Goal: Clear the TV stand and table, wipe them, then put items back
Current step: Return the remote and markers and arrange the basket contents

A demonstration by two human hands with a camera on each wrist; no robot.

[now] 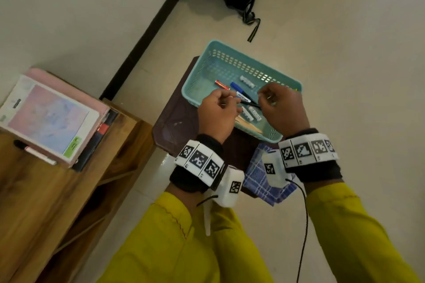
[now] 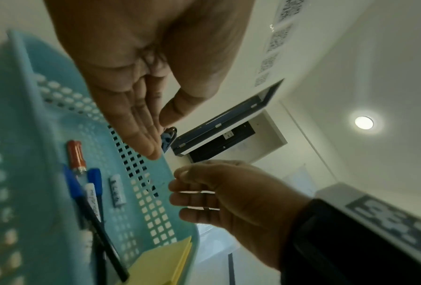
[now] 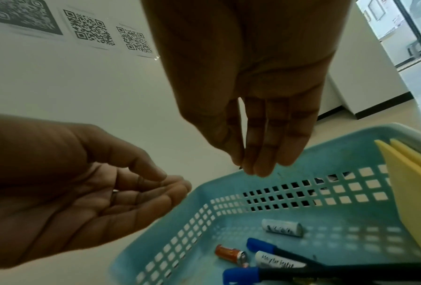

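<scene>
I observe my left hand (image 1: 217, 110) and right hand (image 1: 284, 108) over the teal basket (image 1: 208, 57), fingers loosely extended, holding nothing.

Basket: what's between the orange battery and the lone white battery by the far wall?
A marker's blue cap lies between the orange battery and the white battery, on the basket floor. Clearest in the head view; the left wrist view agrees.

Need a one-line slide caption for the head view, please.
Both hands, left and right, hover over a teal basket of pens and batteries on a dark stool.
</scene>
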